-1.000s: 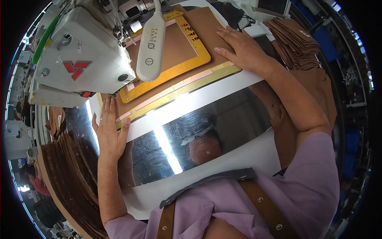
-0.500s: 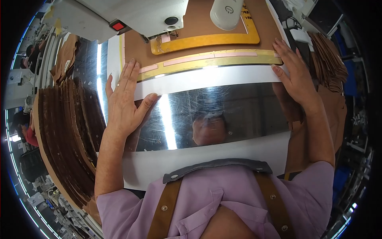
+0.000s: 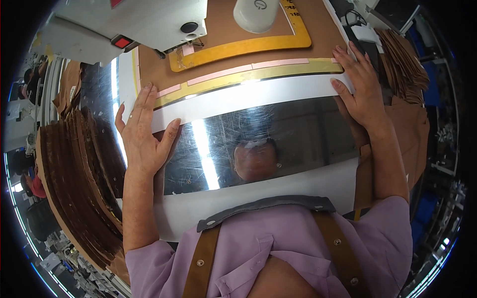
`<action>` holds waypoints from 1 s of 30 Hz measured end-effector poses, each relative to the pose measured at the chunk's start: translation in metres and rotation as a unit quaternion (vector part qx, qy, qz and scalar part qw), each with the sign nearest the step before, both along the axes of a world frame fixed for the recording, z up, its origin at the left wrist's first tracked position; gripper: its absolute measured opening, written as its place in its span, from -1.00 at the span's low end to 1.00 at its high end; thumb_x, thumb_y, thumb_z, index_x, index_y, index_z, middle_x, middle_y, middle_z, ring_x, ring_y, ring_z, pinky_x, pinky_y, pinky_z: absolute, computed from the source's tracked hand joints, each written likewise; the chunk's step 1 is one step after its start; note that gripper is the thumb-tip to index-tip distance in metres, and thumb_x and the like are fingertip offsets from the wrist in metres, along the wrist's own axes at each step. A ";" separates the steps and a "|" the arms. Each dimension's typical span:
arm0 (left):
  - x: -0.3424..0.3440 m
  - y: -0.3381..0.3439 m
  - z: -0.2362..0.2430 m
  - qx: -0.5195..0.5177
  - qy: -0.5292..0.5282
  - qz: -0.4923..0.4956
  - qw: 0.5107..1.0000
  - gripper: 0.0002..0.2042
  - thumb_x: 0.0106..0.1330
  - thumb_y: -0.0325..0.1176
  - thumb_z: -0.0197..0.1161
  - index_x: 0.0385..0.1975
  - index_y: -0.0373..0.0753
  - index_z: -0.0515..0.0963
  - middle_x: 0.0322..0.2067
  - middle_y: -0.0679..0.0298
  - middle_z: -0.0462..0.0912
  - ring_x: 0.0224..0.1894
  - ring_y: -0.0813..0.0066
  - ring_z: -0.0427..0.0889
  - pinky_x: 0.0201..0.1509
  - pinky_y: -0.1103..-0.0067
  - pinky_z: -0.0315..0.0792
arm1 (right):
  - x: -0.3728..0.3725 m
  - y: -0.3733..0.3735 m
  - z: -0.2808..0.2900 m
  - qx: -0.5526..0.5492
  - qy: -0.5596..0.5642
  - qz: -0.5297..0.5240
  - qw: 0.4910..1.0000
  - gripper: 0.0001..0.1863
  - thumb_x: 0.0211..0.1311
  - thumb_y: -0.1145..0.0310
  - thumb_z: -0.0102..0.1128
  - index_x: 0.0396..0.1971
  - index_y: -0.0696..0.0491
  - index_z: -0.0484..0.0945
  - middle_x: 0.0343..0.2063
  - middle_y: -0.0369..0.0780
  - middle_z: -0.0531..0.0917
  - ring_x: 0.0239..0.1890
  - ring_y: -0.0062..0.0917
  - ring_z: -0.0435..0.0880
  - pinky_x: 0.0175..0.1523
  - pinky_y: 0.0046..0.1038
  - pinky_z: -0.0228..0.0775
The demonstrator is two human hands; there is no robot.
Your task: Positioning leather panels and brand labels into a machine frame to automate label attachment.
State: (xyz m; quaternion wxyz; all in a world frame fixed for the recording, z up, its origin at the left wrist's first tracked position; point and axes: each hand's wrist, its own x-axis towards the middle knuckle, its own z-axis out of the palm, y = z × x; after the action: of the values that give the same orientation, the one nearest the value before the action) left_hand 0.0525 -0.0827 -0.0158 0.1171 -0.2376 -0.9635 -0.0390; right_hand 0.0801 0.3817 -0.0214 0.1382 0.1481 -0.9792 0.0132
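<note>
My left hand [image 3: 146, 131] lies with fingers stretched at the left end of a board carrying a brown sheet [image 3: 238, 47], white margins [image 3: 238, 86] and a yellow strip with pink pieces [image 3: 213, 82]. My right hand [image 3: 358, 84] rests at the board's right end, fingertips by the strip, thumb apart. An orange frame [image 3: 233, 51] lies on the brown sheet, under the white machine head [image 3: 134, 25] and a pale rounded arm [image 3: 254, 15]. Below the board is a scratched shiny metal plate [image 3: 298, 139].
A pile of dark brown pieces [image 3: 74, 169] stands at left. Folded brown pieces [image 3: 402, 64] and a brown sheet [image 3: 410, 139] lie at right, near a screen [image 3: 390, 12]. Another person in red [image 3: 36, 186] is in the far left background.
The view has turned, putting the machine higher in the picture. My right hand has moved nearer along the board's right side, from the brown sheet down to the strip's end.
</note>
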 end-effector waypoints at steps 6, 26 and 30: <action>-0.002 -0.003 -0.003 0.030 0.011 -0.003 0.999 -0.27 0.33 0.15 0.16 0.41 -0.18 0.37 0.38 0.10 0.44 0.46 0.21 0.36 0.58 0.10 -0.23 | -0.004 -0.002 -0.005 -0.058 0.029 0.010 0.998 -0.34 0.44 -0.08 0.11 0.35 0.07 0.40 0.36 -0.10 0.46 0.49 -0.20 0.28 0.52 0.06 0.02; 0.000 0.003 -0.001 0.004 -0.007 0.004 1.000 -0.37 0.43 0.08 0.14 0.40 -0.14 0.38 0.38 0.16 0.45 0.49 0.27 0.32 0.60 0.11 -0.31 | 0.004 0.002 -0.009 -0.025 0.074 -0.029 0.997 -0.31 0.38 -0.19 0.12 0.23 0.09 0.54 0.22 -0.03 0.58 0.34 -0.12 0.48 0.42 0.03 0.24; 0.001 0.002 -0.001 -0.001 -0.005 -0.001 1.000 -0.39 0.44 0.03 0.14 0.42 -0.14 0.36 0.39 0.16 0.45 0.49 0.28 0.32 0.60 0.13 -0.33 | 0.005 0.001 -0.007 -0.024 0.072 -0.036 0.996 -0.31 0.38 -0.20 0.12 0.22 0.08 0.54 0.23 -0.03 0.58 0.34 -0.13 0.48 0.43 0.02 0.23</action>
State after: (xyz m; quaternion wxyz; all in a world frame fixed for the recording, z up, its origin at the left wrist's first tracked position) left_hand 0.0531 -0.0803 -0.0166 0.1120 -0.2389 -0.9637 -0.0399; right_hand 0.0854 0.3827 -0.0288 0.2125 0.1104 -0.9707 0.0214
